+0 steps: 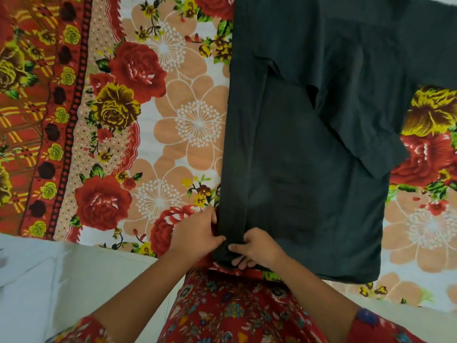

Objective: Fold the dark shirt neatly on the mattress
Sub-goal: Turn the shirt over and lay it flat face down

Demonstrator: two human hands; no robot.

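The dark shirt (309,149) lies flat on the mattress (173,107), which is covered by a floral sheet. The shirt's left side is folded inward along a straight edge, and a sleeve lies diagonally across its body toward the right. My left hand (195,233) pinches the folded left edge at the near hem. My right hand (257,247) grips the same hem corner just to the right, thumb on top and fingers curled under the cloth. The two hands almost touch.
The mattress's near edge (103,246) runs along the bottom, with a pale floor (61,280) below it on the left. My red floral clothing (235,310) fills the bottom middle. Open sheet lies left of the shirt.
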